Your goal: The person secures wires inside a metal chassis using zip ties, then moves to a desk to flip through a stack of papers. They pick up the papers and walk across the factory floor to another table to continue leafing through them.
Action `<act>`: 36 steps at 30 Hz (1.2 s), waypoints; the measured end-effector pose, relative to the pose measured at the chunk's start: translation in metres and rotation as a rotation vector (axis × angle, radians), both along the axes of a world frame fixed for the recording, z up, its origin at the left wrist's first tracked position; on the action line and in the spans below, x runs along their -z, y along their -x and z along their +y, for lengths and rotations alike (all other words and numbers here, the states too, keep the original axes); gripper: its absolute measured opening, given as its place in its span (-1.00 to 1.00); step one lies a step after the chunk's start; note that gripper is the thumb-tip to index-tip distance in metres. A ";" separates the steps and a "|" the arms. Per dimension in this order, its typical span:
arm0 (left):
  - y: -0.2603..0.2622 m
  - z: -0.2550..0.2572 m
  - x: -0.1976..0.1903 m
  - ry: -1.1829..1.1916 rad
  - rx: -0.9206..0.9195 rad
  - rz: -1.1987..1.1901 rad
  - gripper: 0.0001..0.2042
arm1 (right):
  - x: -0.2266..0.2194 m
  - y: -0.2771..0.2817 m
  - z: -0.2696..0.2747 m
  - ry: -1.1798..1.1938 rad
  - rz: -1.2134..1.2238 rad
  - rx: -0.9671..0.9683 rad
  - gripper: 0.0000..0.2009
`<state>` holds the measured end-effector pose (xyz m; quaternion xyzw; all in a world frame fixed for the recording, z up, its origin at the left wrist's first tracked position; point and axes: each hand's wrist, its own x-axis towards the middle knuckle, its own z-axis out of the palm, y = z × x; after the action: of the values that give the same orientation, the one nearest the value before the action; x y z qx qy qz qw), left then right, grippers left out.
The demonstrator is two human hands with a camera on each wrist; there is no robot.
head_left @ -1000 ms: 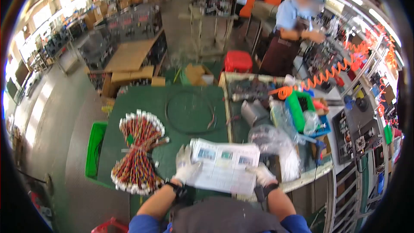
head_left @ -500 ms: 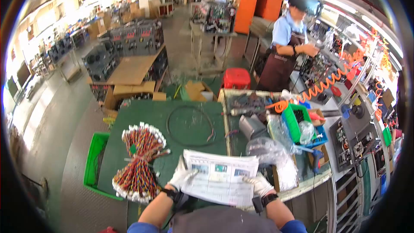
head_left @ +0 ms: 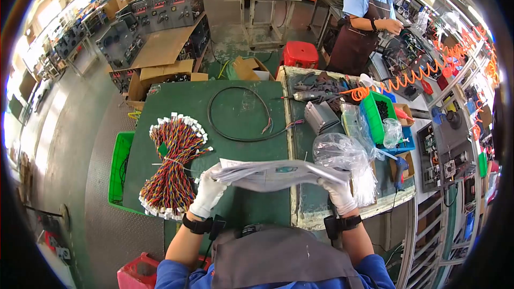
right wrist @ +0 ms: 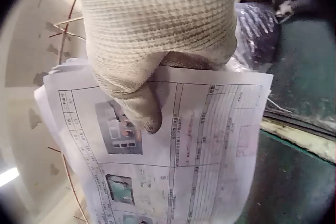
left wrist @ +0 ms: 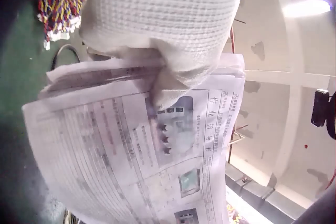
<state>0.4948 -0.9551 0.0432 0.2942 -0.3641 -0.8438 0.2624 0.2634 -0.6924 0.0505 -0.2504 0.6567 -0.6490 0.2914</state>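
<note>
Both hands wear white textured gloves. Between them is a stack of printed paper sheets (head_left: 267, 175), seen nearly edge-on and bowed in the head view. My left hand (head_left: 210, 191) pinches the stack's left end, its thumb pressing on the printed side in the left wrist view. At the other end my right hand (head_left: 339, 194) pinches the sheets, thumb over a printed photo in the right wrist view. Tables, text and small colour pictures cover the top sheet (right wrist: 189, 129). Left of the paper lies a tied bundle of multicoloured wires (head_left: 174, 168) with white connectors.
A black cable loop (head_left: 210, 112) lies on the green tabletop (head_left: 176, 96). To the right are plastic bags (head_left: 337, 150), a green bin (head_left: 373, 118) and a blue-handled tool (head_left: 399, 174). Another green bin (head_left: 119, 166) stands beyond the left edge. A person in an apron (head_left: 356, 43) works behind.
The sheets went from lying face-up toward the head camera to tilted nearly edge-on, raised by both hands. The hands moved slightly apart. The head view has dipped downward since half a second ago.
</note>
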 end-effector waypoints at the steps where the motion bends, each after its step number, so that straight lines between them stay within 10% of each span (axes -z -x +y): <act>1: -0.002 0.004 -0.006 0.233 0.035 -0.081 -0.69 | -0.005 -0.001 -0.006 -0.054 0.221 -0.051 -0.70; 2: -0.002 0.005 -0.010 0.466 0.072 -0.160 -0.68 | -0.008 -0.002 -0.011 -0.107 0.444 -0.101 -0.71; 4: -0.004 0.002 0.034 0.563 0.199 -0.405 -0.71 | 0.053 -0.004 -0.004 -0.116 0.026 -0.034 -0.69; 7: -0.001 -0.002 0.061 0.143 0.130 -0.069 -0.71 | 0.079 -0.008 -0.013 -0.273 0.311 0.041 -0.68; 10: -0.001 -0.002 0.053 0.614 0.146 -0.451 -0.71 | 0.057 -0.016 -0.022 -0.060 -0.067 0.109 -0.72; 14: -0.007 -0.001 0.064 0.247 0.068 -0.147 -0.82 | 0.081 -0.002 -0.006 -0.186 0.051 -0.049 -0.71; 16: -0.007 0.004 0.052 0.718 0.076 -0.623 -0.80 | 0.081 0.002 -0.009 -0.291 0.154 -0.055 -0.69; 18: -0.017 0.003 0.040 0.683 0.276 -0.840 -0.75 | 0.074 0.009 -0.011 -0.318 0.057 -0.084 -0.65; 25: -0.135 0.108 0.000 0.158 0.096 -0.341 -0.63 | 0.029 0.004 -0.006 -0.263 -0.264 -0.805 -0.60; 31: -0.211 0.242 0.002 -0.037 -0.261 -0.427 -0.56 | 0.040 -0.057 -0.024 -0.332 -0.608 -1.149 -0.52; 36: -0.253 0.329 -0.022 -0.117 -0.614 -0.458 -0.56 | 0.023 -0.120 -0.071 -0.411 -0.391 -1.530 -0.58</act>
<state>0.7477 -0.6264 0.0649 0.5847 -0.2594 -0.6578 0.3976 0.3830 -0.7637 0.0276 -0.4532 0.3472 -0.1689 0.8034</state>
